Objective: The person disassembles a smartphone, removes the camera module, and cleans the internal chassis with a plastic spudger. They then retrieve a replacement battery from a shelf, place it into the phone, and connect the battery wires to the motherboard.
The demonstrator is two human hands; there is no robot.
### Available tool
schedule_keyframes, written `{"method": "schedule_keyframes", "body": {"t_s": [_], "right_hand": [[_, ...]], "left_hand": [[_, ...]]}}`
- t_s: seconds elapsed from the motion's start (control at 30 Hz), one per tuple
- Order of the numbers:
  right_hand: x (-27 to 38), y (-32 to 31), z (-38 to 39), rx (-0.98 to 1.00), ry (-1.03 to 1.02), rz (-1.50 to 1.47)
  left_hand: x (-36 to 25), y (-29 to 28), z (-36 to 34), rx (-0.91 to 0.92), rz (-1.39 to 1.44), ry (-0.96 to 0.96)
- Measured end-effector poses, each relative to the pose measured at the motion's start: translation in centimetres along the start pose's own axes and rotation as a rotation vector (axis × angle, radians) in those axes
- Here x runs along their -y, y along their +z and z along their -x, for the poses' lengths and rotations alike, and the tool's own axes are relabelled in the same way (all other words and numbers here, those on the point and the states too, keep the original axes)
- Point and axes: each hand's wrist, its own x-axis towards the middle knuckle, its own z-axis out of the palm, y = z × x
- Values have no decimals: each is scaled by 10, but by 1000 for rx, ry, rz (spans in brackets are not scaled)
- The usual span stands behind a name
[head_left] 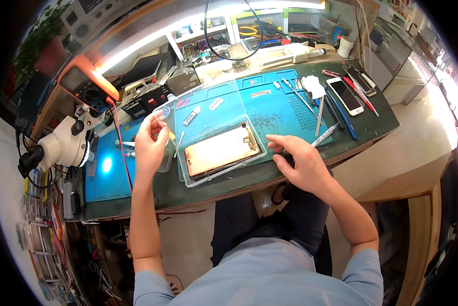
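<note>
Grey-blue shirt and dark trousers fill the bottom of the view, the person seated at a green workbench. Two bare forearms rise from the lower edge toward the bench.

At the centre lies an opened tablet, back up, showing an orange-tan inner plate. It rests under or inside a clear plastic sheet that spreads over a blue mat. Its long axis runs from about 8 o'clock to 2 o'clock, tilted slightly up to the right.

Her or his right hand rests flat on the bench at 3 o'clock from the tablet, fingers spread and relaxed, gripping nothing; the fingertips point toward the tablet's right short edge and lie just beside the clear sheet's corner.

At 9 o'clock from the tablet, the left hand is raised above the bench, thumb and fingers pinched on a small blue-tinted object, too small to identify. It sits near the tablet's left short edge.

So the tablet lies between the hands, the right hand lower and closer to it.

At 1 o'clock, a white phone and thin tools lie well apart. At 9 o'clock, far left, stands a white microscope.
</note>
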Motion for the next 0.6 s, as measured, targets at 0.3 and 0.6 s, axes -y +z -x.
{"method": "schedule_keyframes", "body": {"t_s": [0.3,0.6], "right_hand": [[-2,-5,-5,-218,18,-62],[10,29,-29,141,-302,355]], "left_hand": [[-39,3,103,81,-236,365],[-44,29,107,168,-639,480]]}}
